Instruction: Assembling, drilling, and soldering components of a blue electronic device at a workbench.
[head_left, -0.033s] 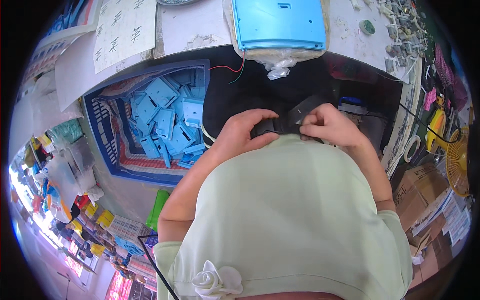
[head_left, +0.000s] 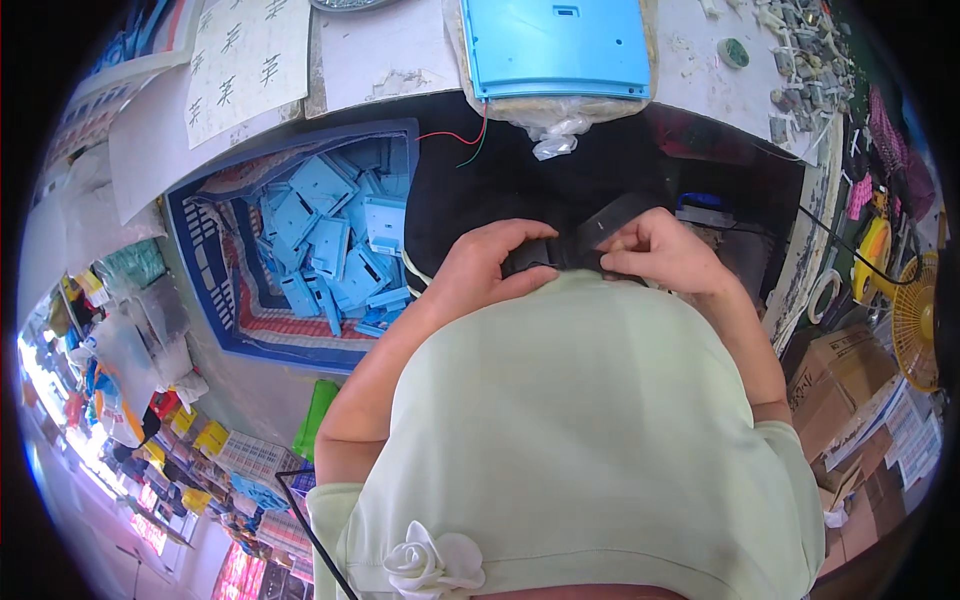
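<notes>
Both hands are pinching a black strap (head_left: 600, 232) just above the lap — left hand (head_left: 492, 262) and right hand (head_left: 668, 252) gripping its ends. Probably light, floppy — hold near the buckle.

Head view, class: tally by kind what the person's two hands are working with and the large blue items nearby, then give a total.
Black strap piece held in both hands: 1
Light blue panel on the bench: 1
Blue crate of blue plastic parts: 1
Hands, left and right: 2
Total: 5
</notes>
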